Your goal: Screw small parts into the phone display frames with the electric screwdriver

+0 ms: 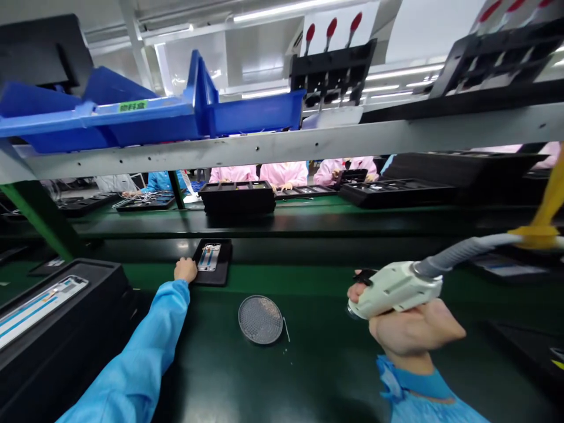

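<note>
My left hand (185,270) is closed on the left edge of a small black tray (221,278) at the far side of the bench. In that tray lies a phone frame (208,257) with blue strips. My right hand (412,329) grips a pale green, gun-like handheld tool (394,291), its nose pointing left above the bench. A grey ribbed hose (449,257) runs from its rear to the right. Between my hands sits a round grey dish (261,320) with a dimpled surface; a thin white sliver (286,329) lies beside it.
On the left, a stack of black trays (101,282) carries another phone frame (44,305). A metal shelf rail (247,150) crosses above, bearing blue bins (145,123). People in pink sleeves (284,173) work beyond. A black tray (524,352) lies at right.
</note>
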Action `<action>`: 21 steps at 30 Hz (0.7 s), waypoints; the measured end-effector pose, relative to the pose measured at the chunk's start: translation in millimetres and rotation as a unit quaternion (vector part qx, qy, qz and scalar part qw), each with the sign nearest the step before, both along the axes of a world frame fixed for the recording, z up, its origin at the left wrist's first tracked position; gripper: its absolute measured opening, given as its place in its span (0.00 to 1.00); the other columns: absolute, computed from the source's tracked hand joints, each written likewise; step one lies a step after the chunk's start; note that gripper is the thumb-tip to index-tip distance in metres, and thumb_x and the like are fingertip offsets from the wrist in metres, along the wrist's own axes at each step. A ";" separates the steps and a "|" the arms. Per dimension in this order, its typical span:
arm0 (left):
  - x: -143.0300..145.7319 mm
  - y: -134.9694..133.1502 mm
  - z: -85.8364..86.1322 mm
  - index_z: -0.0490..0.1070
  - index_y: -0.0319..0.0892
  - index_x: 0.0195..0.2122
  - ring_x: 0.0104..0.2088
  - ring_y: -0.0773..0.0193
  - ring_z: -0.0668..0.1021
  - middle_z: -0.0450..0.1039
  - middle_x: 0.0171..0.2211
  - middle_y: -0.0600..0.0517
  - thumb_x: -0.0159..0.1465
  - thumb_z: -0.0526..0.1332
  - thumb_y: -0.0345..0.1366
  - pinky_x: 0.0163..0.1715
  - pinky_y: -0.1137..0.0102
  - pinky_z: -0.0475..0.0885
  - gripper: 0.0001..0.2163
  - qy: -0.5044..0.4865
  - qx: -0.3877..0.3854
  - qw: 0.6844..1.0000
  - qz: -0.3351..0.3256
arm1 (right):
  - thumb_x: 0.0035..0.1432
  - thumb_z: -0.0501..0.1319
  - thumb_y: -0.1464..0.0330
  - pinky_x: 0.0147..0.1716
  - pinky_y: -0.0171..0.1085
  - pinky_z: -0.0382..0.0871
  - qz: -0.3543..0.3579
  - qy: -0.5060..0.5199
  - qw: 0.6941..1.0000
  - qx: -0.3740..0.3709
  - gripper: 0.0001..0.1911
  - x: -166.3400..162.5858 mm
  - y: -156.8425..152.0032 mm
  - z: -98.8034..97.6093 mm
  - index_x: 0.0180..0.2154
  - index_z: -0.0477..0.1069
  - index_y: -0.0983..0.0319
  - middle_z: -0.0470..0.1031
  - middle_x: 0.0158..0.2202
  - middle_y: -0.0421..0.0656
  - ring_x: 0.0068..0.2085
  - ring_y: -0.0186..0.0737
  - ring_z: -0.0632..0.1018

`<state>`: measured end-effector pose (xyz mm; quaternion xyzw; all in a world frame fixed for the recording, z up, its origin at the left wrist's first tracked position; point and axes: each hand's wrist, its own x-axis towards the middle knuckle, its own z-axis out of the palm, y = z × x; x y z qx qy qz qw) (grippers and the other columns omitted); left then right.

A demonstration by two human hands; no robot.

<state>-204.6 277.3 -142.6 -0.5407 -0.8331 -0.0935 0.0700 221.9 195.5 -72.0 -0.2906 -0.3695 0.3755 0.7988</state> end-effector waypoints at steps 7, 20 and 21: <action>25.7 -40.4 -22.5 0.68 0.40 0.54 0.49 0.57 0.76 0.70 0.52 0.45 0.68 0.60 0.42 0.48 0.56 0.74 0.16 0.057 0.021 0.993 -0.099 | 0.44 0.54 0.43 0.21 0.46 0.70 -0.004 -0.135 0.989 -0.054 0.26 -3.8 25.1 -46.6 0.27 0.70 0.59 0.70 0.21 0.42 0.22 0.44 0.73; 57.2 -89.4 -49.8 0.68 0.40 0.53 0.48 0.57 0.76 0.70 0.52 0.46 0.68 0.60 0.42 0.48 0.56 0.74 0.15 0.008 0.068 0.965 -0.253 | 0.62 0.60 0.60 0.48 0.47 0.74 0.049 -0.446 0.865 -0.225 0.20 4.8 39.4 -54.2 0.51 0.68 0.64 0.72 0.51 0.47 0.49 0.43 0.76; 57.9 -88.7 -49.2 0.68 0.40 0.53 0.48 0.57 0.76 0.70 0.52 0.46 0.68 0.60 0.42 0.48 0.56 0.74 0.15 0.004 0.071 0.964 -0.258 | 0.62 0.60 0.60 0.48 0.48 0.74 0.065 -0.456 0.860 -0.223 0.20 6.7 38.1 -51.8 0.51 0.68 0.64 0.72 0.51 0.47 0.49 0.43 0.76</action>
